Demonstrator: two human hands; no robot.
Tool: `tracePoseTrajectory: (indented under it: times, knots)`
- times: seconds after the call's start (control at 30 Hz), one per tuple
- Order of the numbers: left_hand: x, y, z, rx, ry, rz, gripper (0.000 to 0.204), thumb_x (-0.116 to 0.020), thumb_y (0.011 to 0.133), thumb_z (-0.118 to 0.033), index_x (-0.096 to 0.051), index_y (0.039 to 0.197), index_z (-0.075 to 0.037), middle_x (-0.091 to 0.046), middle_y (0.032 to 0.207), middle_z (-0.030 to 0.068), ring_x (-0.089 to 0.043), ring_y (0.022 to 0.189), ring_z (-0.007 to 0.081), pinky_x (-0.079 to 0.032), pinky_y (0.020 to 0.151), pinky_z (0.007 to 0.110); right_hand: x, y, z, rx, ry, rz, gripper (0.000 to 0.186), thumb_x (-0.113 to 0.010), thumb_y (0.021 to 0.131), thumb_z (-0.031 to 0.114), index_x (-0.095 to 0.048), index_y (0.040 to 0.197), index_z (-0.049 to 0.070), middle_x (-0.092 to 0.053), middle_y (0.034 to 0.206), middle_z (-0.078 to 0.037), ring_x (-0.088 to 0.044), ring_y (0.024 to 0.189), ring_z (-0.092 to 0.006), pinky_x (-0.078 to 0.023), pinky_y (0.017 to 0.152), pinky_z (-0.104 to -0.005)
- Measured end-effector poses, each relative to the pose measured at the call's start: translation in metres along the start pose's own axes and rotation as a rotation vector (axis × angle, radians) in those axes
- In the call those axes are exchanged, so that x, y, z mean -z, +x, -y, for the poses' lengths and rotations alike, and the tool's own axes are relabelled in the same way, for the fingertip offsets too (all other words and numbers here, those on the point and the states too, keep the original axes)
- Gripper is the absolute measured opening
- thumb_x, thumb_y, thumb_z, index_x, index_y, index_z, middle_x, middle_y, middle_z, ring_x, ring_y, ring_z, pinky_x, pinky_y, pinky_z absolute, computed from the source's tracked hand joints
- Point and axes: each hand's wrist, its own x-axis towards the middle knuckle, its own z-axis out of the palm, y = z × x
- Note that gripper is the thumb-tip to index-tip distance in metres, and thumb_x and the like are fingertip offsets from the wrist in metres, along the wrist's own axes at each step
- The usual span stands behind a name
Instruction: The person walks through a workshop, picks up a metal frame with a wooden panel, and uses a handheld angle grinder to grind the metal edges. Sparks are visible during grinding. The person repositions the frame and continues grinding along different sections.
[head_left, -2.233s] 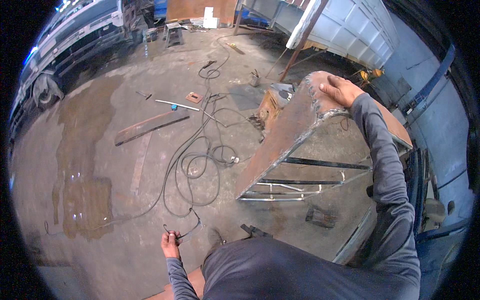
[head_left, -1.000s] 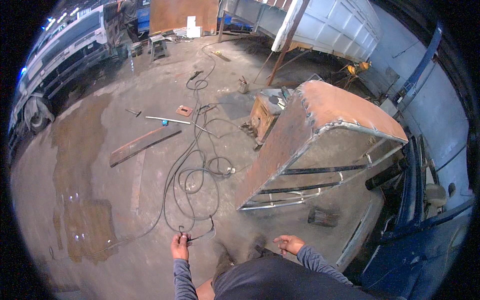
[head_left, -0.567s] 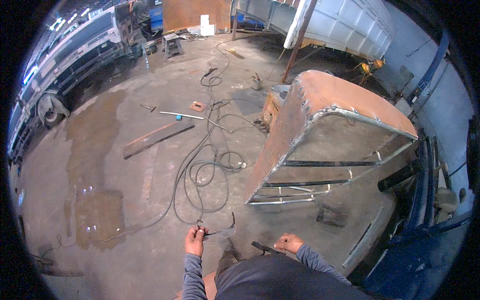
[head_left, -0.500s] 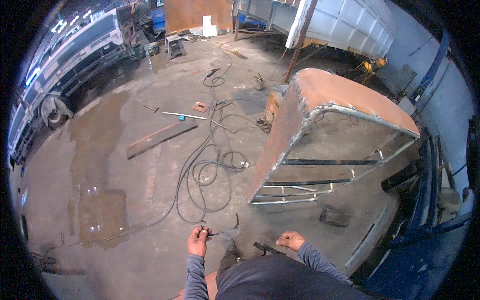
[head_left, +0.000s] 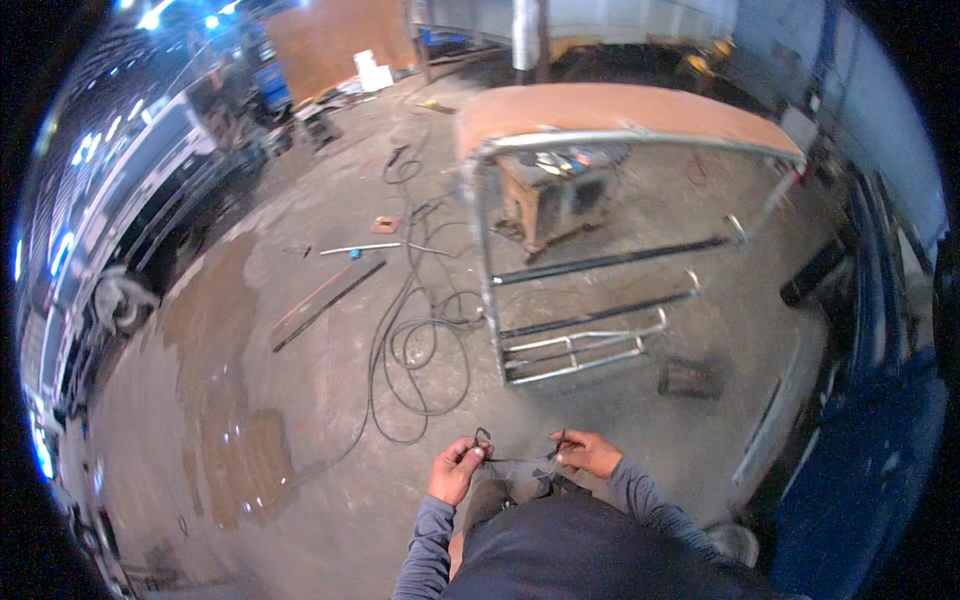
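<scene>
A pair of clear safety glasses with dark temples [head_left: 516,460] is stretched between my two hands, close in front of my body. My left hand [head_left: 459,470] pinches one temple, whose curved tip sticks up past the fingers. On the other temple, the fingers of my right hand [head_left: 592,454] are closed. The clear lens is hard to make out against the floor and my clothing.
Ahead to the right stands a metal tube frame [head_left: 490,255] with a rust-brown sheet panel [head_left: 630,112]. Coiled cable [head_left: 412,362] lies on the floor before me. Farther left are a flat bar [head_left: 328,307] and a thin rod [head_left: 358,248]. A truck [head_left: 150,165] stands at far left.
My right hand, apart from the glasses before, now grips their other temple. The left hand has shifted right with the glasses. My view has turned, so the frame appears more from its open side.
</scene>
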Motion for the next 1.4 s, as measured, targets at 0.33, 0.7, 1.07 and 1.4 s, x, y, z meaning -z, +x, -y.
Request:
tracePoseTrajectory:
  times: [0.33,0.7,1.07,1.4]
  knots:
    - [-0.118,0.057,-0.024,0.079,0.088,0.392,0.020,-0.059,0.101,-0.011,-0.065,0.113,0.003,-0.073,0.104,0.0121,-0.068,0.096,0.0193,-0.055,0.084,0.033,0.062,-0.103,-0.013,0.167,0.316,-0.280,0.029,-0.070,0.096,0.017,-0.065,0.121,0.003,-0.069,0.101,-0.003,-0.062,0.082,-0.0103,-0.054,0.074,-0.0291]
    - [-0.270,0.149,-0.108,0.027,-0.062,0.899,0.019,-0.060,0.101,-0.010,-0.065,0.113,0.004,-0.071,0.109,0.0165,-0.068,0.104,0.0237,-0.055,0.089,0.038,0.117,-0.200,0.052,0.388,0.412,-0.809,0.010,-0.067,0.095,0.007,-0.067,0.101,-0.002,-0.067,0.105,-0.010,-0.066,0.089,-0.0160,-0.057,0.077,-0.0303]
    - [-0.421,0.121,-0.281,-0.724,-0.371,1.524,0.018,-0.078,0.089,-0.026,-0.069,0.086,-0.011,-0.066,0.095,0.0114,-0.069,0.079,0.0271,-0.055,0.062,0.033,0.150,-0.391,0.189,1.041,-0.479,-0.906,0.026,-0.086,0.081,0.021,-0.065,0.085,0.006,-0.064,0.090,-0.016,-0.068,0.074,-0.0274,-0.062,0.064,-0.0375]
    - [-0.533,0.071,-0.292,-0.954,-0.354,1.450,0.019,-0.070,0.096,-0.032,-0.069,0.112,-0.022,-0.059,0.087,0.0030,-0.057,0.076,0.0220,-0.049,0.067,0.036,0.233,-0.495,0.190,1.063,-0.477,-0.713,0.017,-0.084,0.084,0.016,-0.077,0.097,0.008,-0.073,0.091,-0.019,-0.074,0.078,-0.0307,-0.066,0.069,-0.0405]
